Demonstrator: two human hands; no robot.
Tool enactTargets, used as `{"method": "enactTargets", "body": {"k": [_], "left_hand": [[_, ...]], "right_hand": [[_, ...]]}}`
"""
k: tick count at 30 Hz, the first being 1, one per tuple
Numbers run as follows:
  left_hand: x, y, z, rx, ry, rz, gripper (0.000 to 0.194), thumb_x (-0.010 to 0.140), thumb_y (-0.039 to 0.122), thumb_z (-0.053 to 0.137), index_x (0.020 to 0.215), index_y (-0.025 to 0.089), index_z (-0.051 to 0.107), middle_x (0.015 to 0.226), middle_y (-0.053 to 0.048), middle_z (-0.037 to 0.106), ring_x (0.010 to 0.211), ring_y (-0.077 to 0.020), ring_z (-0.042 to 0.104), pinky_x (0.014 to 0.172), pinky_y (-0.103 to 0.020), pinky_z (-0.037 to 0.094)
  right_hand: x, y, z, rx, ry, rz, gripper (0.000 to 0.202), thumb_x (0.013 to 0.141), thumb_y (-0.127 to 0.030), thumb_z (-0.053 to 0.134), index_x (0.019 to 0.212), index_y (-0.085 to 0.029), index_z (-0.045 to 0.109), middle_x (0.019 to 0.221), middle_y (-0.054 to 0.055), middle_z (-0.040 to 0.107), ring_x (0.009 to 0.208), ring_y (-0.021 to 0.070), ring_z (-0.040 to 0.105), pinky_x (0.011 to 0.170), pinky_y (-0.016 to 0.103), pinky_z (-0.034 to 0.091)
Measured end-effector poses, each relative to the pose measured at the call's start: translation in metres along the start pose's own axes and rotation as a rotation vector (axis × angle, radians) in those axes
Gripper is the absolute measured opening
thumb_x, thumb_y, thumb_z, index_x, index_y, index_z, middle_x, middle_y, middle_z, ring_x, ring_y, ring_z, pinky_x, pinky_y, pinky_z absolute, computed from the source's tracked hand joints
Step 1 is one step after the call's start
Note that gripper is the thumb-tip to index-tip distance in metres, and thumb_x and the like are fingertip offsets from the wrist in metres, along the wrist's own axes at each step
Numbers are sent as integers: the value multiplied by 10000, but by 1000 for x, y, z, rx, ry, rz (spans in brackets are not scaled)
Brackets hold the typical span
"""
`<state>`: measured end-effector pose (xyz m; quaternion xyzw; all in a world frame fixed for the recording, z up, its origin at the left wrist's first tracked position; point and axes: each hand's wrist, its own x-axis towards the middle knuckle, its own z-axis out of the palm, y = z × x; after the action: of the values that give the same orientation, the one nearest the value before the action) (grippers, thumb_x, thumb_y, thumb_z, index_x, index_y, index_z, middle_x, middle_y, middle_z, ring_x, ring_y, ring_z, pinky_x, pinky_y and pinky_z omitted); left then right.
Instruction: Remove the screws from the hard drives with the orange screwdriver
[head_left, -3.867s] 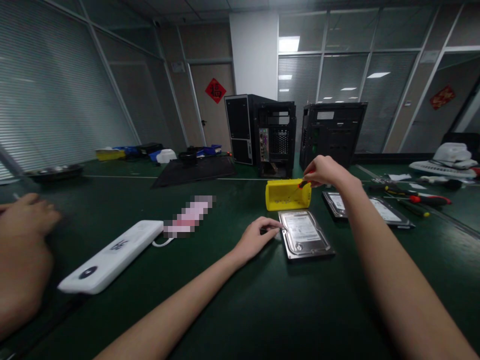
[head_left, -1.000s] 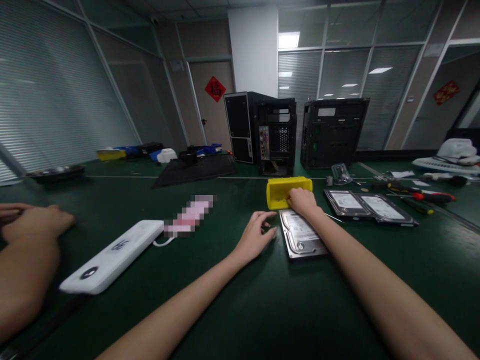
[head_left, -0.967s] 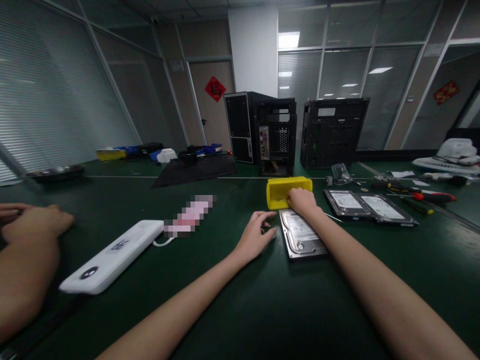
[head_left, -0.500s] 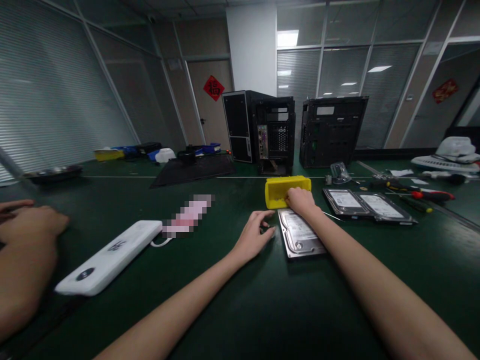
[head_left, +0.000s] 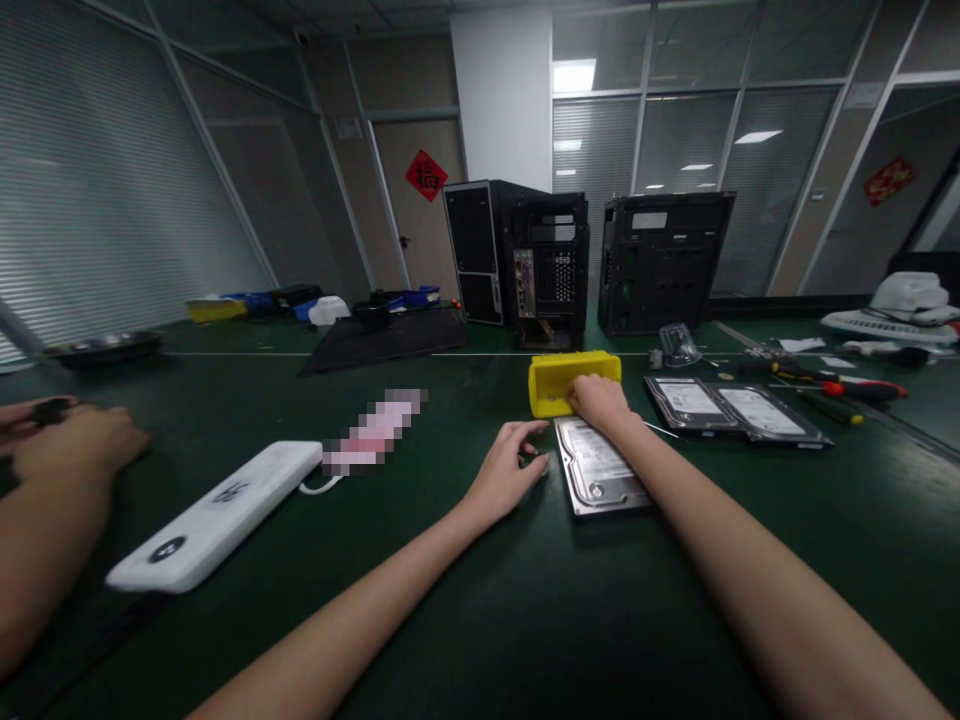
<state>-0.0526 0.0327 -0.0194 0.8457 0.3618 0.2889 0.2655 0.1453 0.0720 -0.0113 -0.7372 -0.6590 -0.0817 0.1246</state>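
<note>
A silver hard drive (head_left: pixel 600 470) lies on the green table, partly covered by my right forearm. Just left of it rests my left hand (head_left: pixel 510 465), fingers apart and curved, holding nothing. My right hand (head_left: pixel 598 400) reaches into the front of a yellow bin (head_left: pixel 541 390) beyond the drive. Its fingers are bent together, and whatever they may hold is hidden. To the right, two more hard drives (head_left: pixel 772 412) lie side by side, and a thin metal shaft (head_left: pixel 661 431) shows between them and my forearm.
Two black computer cases (head_left: pixel 667 265) stand at the back. A white power bank (head_left: pixel 217 515) with a cable lies left, near another person's hands (head_left: pixel 82 440). Screwdrivers (head_left: pixel 862 388) and a white cap (head_left: pixel 911 295) are at the right; a black mat (head_left: pixel 390 340) lies behind.
The other person's hands at the left have shifted slightly, and a dark object now shows in them. My right hand has moved very little inside the yellow bin; my left hand is unchanged.
</note>
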Motion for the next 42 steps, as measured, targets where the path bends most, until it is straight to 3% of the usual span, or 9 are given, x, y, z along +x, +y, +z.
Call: {"method": "enactTargets", "body": {"k": [12, 29, 35, 42], "left_hand": [[-1, 1, 0, 10, 5, 5, 405, 776, 218, 528, 1179, 184, 519, 1120, -81, 490, 886, -177, 537, 758, -311, 464], [-2, 0, 0, 8, -17, 19, 411, 791, 235, 508, 1200, 199, 500, 1137, -80, 481, 906, -184, 530, 800, -336, 462], [2, -3, 3, 129, -27, 32, 400, 853, 265, 443, 1251, 236, 465, 1167, -75, 474, 1086, -232, 437, 939, -393, 374], [5, -3, 10, 248, -30, 1, 376, 908, 328, 343, 1243, 212, 471, 1153, -86, 463, 1094, -240, 393, 992, -417, 309]], "right_hand": [[1, 3, 4, 11, -15, -24, 347, 815, -365, 433, 1040, -195, 634, 985, 121, 641, 906, 255, 611, 735, 334, 441], [0, 1, 3, 25, -4, -2, 292, 837, -324, 434, 1004, -177, 623, 988, 110, 631, 904, 231, 605, 746, 307, 430], [-1, 1, 4, 33, 18, -26, 276, 852, -347, 407, 981, -208, 606, 970, 85, 638, 886, 234, 610, 718, 309, 425], [-13, -3, -9, 31, 78, -112, 317, 885, -388, 351, 1033, -178, 536, 922, 109, 647, 860, 256, 611, 706, 325, 391]]}}
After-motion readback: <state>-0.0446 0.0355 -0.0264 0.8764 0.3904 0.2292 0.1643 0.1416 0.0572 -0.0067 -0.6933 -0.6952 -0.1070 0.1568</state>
